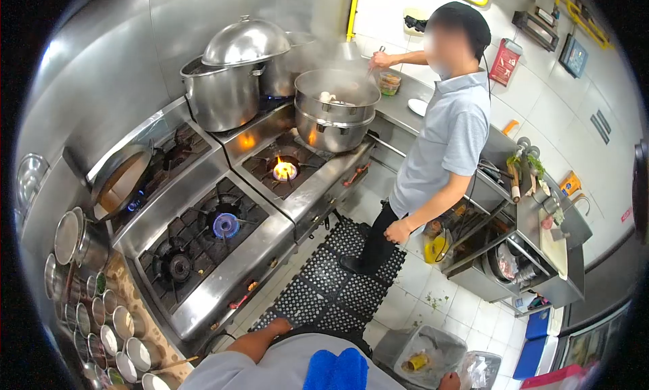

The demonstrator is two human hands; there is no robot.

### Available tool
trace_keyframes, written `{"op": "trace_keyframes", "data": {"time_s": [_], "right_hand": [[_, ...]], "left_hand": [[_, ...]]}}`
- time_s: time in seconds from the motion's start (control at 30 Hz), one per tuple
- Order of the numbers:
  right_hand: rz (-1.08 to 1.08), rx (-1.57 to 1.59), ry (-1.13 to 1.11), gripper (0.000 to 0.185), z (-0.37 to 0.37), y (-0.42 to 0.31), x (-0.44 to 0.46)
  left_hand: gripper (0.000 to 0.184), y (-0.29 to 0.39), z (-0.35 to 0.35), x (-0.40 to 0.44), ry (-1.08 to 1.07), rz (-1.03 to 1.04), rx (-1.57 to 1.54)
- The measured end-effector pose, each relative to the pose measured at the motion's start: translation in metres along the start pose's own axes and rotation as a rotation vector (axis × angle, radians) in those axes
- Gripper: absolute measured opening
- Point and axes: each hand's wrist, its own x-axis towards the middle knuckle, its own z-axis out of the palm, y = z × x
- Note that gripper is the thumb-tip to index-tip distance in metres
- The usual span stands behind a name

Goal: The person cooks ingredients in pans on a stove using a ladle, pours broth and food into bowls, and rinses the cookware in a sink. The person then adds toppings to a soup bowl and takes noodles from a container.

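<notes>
My left hand (278, 326) is low by my waist, beside the black apron edge, above the rubber mat. Its fingers look curled, with nothing visible in them. Only a small part of my right hand (449, 381) shows at the bottom edge, near the grey bins; its fingers are too cut off to read. A blue cloth (336, 370) lies over my grey shirt. In front of me is a stove (267, 231) with a blue flame on one burner (226, 225). Farther back, an orange flame (284, 171) burns beside a large steaming pot (331, 134).
A co-worker (443, 119) stands right of the steaming pot, holding a utensil over it. Large lidded pots (223, 99) stand behind. A wok (122, 180) sits at left, above several metal containers (125, 322). A black mat (331, 275) covers the floor; grey bins (433, 342) stand at right.
</notes>
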Motion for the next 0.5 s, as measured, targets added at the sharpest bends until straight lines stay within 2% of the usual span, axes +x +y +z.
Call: {"op": "trace_keyframes", "data": {"time_s": [0.07, 0.17, 0.27, 0.4, 0.5], "right_hand": [[-0.023, -0.018, 0.027, 0.037, 0.003, 0.004, 0.001], [-0.050, -0.036, 0.052, 0.037, 0.008, 0.005, 0.005], [0.017, -0.081, 0.023, 0.037, 0.010, 0.005, 0.008], [0.056, -0.080, -0.003, 0.036, 0.010, 0.005, 0.010], [0.088, -0.082, -0.013, 0.036, 0.012, 0.005, 0.011]], "left_hand": [[0.043, -0.008, 0.007, 0.008, -0.028, 0.097, 0.004], [0.041, -0.016, 0.018, 0.019, -0.003, 0.108, 0.013], [0.041, -0.029, 0.037, 0.036, 0.032, 0.160, 0.090], [0.041, -0.027, 0.033, 0.033, 0.002, 0.159, 0.119], [0.042, -0.011, 0.009, 0.009, -0.031, 0.271, 0.187]]}}
